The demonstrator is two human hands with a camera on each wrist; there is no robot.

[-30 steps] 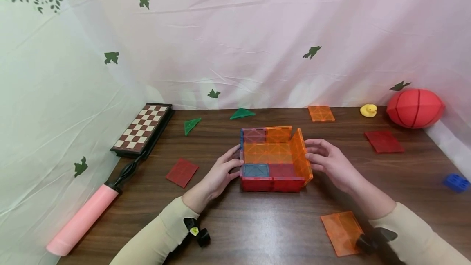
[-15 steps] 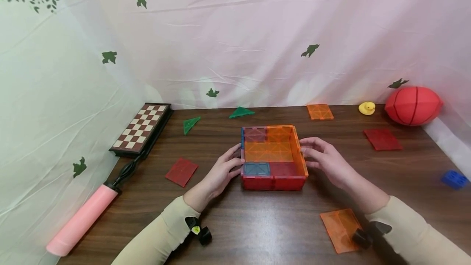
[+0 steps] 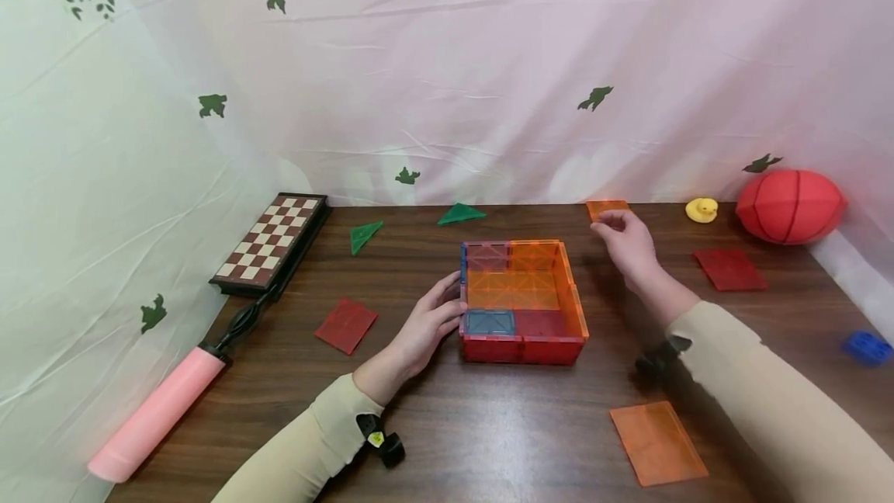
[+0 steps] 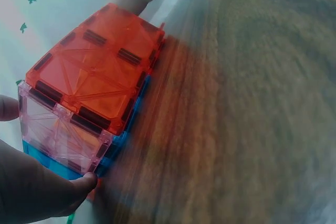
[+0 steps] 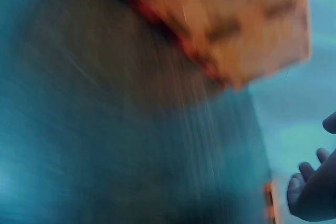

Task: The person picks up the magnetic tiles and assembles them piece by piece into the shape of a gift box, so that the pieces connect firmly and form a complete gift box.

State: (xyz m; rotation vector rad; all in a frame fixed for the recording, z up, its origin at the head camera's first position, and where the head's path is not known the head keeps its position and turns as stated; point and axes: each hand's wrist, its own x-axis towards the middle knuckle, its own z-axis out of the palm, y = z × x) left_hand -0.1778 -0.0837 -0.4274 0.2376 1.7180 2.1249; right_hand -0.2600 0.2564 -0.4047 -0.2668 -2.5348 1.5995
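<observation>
A low open-topped box of see-through magnetic tiles (image 3: 520,349), in orange, red, blue and purple, sits mid-table. Against its left wall rests my left hand (image 3: 426,328); the left wrist view has the thumb (image 4: 63,195) touching a pink tile (image 4: 60,129). Beyond the box's right side, my right hand (image 3: 628,247) hovers with bent, relaxed fingers and nothing visible in them. It partly covers an orange square tile (image 3: 602,206) by the back cloth. In the blurred right wrist view, its fingers (image 5: 315,187) appear beside an orange edge (image 5: 270,203).
An orange tile (image 3: 660,445) lies near the front right, with red tiles (image 3: 345,326) at both sides. Green triangles (image 3: 461,213) lie at the back. A chessboard (image 3: 268,243) and pink pump (image 3: 161,414) stand left; a duck (image 3: 701,209), red ball (image 3: 791,206) and blue brick (image 3: 868,348) right.
The box's right orange wall swung upright from its outward lean. My right hand then left it and moved back and right to the rear orange tile. My left hand stayed at the box.
</observation>
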